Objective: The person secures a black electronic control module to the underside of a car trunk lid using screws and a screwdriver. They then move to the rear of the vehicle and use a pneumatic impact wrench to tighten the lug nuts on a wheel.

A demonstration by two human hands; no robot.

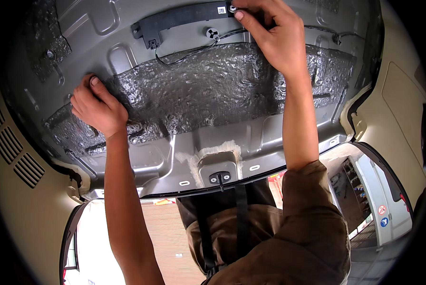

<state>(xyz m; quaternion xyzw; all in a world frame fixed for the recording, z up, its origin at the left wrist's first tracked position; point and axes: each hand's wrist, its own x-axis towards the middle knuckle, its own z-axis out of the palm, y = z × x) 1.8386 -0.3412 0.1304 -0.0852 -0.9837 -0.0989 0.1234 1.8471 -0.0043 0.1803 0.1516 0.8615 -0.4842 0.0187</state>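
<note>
One code label [221, 10] is facing us; our right hand [278, 40] is pinching a twelve-o'clock fastener [232, 8], left hand [100, 107] curling, hold unclear.

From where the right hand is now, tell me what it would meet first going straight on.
The right hand would likely first meet the small round fitting at the right end of the black bar; its fingers may already touch it, though depth is unclear.

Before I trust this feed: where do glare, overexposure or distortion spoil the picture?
Head view: glints speckle the dark textured sheet; the background at lower left is blown out to white; the fisheye bends edges and its corners fall black; right hand and black module look reasonably sharp.
</note>
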